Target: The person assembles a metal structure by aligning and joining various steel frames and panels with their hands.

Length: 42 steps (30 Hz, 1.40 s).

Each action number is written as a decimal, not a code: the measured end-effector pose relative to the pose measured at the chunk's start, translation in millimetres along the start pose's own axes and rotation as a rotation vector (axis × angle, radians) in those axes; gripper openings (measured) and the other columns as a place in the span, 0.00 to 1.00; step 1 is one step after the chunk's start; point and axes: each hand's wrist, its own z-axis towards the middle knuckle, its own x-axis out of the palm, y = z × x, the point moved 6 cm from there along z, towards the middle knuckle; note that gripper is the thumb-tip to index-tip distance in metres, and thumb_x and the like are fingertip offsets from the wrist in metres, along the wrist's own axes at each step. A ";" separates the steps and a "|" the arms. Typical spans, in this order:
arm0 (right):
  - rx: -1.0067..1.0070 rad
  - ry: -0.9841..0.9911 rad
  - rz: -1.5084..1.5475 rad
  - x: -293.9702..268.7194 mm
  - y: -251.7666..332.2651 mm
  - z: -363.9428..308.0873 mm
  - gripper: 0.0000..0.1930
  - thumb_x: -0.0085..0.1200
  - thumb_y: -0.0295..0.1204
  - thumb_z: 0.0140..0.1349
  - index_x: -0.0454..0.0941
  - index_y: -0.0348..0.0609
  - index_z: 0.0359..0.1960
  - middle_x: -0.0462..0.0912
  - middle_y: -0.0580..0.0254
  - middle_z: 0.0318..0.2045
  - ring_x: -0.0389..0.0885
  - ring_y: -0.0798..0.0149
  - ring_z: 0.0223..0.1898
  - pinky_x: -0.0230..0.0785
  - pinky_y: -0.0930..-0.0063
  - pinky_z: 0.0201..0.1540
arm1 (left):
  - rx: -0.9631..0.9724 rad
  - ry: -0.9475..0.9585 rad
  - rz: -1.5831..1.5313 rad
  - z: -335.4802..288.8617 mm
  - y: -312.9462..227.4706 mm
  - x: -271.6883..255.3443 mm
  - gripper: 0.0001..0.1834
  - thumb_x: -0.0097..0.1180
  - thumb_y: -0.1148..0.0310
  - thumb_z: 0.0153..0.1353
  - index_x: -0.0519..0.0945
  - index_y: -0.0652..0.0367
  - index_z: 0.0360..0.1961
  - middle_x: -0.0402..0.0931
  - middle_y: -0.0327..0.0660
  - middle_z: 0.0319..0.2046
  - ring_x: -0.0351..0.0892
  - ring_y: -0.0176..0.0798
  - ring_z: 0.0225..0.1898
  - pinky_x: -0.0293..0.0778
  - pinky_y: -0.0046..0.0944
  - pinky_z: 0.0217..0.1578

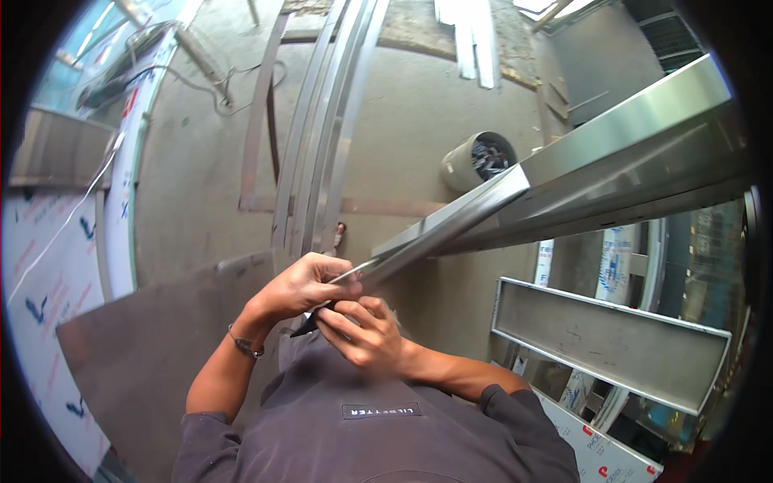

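Note:
A long, narrow folded strip of shiny sheet metal (459,219) slants from my chest up to the right. My left hand (314,283) pinches its near end, thumb and fingers closed on the edge. Just below and to the right, my right hand (362,328) has its fingers curled in against the same end. A small dark pointed piece (304,325) sticks out beneath the hands; I cannot make out whether it belongs to the strip. Beyond, the strip overlaps a wide metal channel (636,133) in the picture; whether they touch is unclear.
Several long metal profiles (326,121) run away ahead. A bucket of scraps (460,165) stands on the floor beyond the strip. To the right is a shallow metal tray (604,334); a flat metal sheet (169,330) lies at the left, near film-covered panels (48,298).

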 end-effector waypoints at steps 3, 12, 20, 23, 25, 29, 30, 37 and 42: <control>-0.026 0.017 0.074 9.6 18.5 -17.4 0.13 0.61 0.31 0.51 0.87 0.39 0.38 0.83 0.62 0.45 0.81 0.63 0.47 0.67 0.63 0.52 | 0.103 -0.113 -0.020 -25.4 34.5 -4.0 0.08 0.61 0.71 0.70 0.82 0.63 0.32 0.70 0.25 0.26 0.65 0.20 0.30 0.65 0.28 0.30; 0.445 0.026 0.321 14.9 -31.3 -43.1 0.18 0.69 0.33 0.59 0.82 0.43 0.49 0.84 0.58 0.44 0.82 0.60 0.45 0.68 0.63 0.52 | -0.067 -0.614 0.409 -90.2 132.4 -49.9 0.13 0.65 0.65 0.65 0.80 0.66 0.33 0.65 0.41 0.18 0.61 0.29 0.24 0.62 0.38 0.26; 1.380 -0.835 0.537 55.3 -172.3 -135.5 0.16 0.59 0.42 0.73 0.76 0.39 0.40 0.76 0.70 0.29 0.67 0.79 0.26 0.63 0.79 0.30 | -0.300 -0.630 0.571 -125.1 220.9 -95.2 0.20 0.65 0.57 0.65 0.77 0.65 0.29 0.68 0.49 0.18 0.60 0.42 0.23 0.63 0.45 0.26; 1.411 -0.763 0.640 67.7 -184.7 -132.5 0.17 0.59 0.44 0.73 0.81 0.41 0.35 0.75 0.74 0.24 0.64 0.80 0.24 0.59 0.82 0.28 | -0.390 -0.619 0.679 -142.7 240.5 -115.2 0.20 0.64 0.56 0.65 0.77 0.64 0.29 0.73 0.53 0.21 0.66 0.56 0.24 0.66 0.48 0.29; 1.399 -0.728 0.568 79.9 -192.9 -136.8 0.20 0.58 0.44 0.73 0.86 0.42 0.28 0.74 0.77 0.20 0.64 0.81 0.22 0.56 0.84 0.26 | -0.466 -0.629 0.758 -152.2 253.3 -130.6 0.20 0.63 0.56 0.65 0.78 0.64 0.30 0.75 0.55 0.23 0.75 0.63 0.28 0.69 0.52 0.31; 1.517 -0.783 0.523 143.6 -180.8 -169.5 0.26 0.52 0.49 0.76 0.85 0.41 0.26 0.74 0.78 0.19 0.64 0.82 0.20 0.55 0.82 0.24 | -0.511 -0.652 0.738 -167.1 264.8 -151.2 0.19 0.63 0.57 0.65 0.77 0.65 0.29 0.75 0.56 0.22 0.74 0.66 0.30 0.69 0.54 0.31; 1.521 -0.785 0.456 153.9 -179.3 -187.4 0.29 0.50 0.51 0.76 0.83 0.39 0.24 0.72 0.77 0.18 0.64 0.81 0.20 0.54 0.80 0.24 | -0.515 -0.639 0.736 -165.7 265.0 -151.8 0.19 0.63 0.57 0.65 0.77 0.65 0.29 0.75 0.56 0.22 0.74 0.66 0.30 0.69 0.54 0.31; 1.518 -0.905 0.379 202.0 -170.0 -210.6 0.31 0.51 0.54 0.75 0.81 0.39 0.22 0.71 0.76 0.19 0.65 0.79 0.23 0.55 0.77 0.26 | -0.536 -0.638 0.782 -177.7 278.0 -159.9 0.19 0.63 0.58 0.65 0.75 0.65 0.29 0.76 0.58 0.24 0.74 0.69 0.33 0.68 0.56 0.31; 1.651 -0.933 0.498 242.2 -150.2 -208.9 0.32 0.51 0.55 0.74 0.71 0.41 0.18 0.65 0.76 0.18 0.60 0.77 0.22 0.54 0.73 0.24 | -0.521 -0.654 0.925 -164.3 269.5 -156.8 0.15 0.64 0.63 0.63 0.74 0.63 0.32 0.78 0.58 0.27 0.77 0.69 0.35 0.70 0.58 0.32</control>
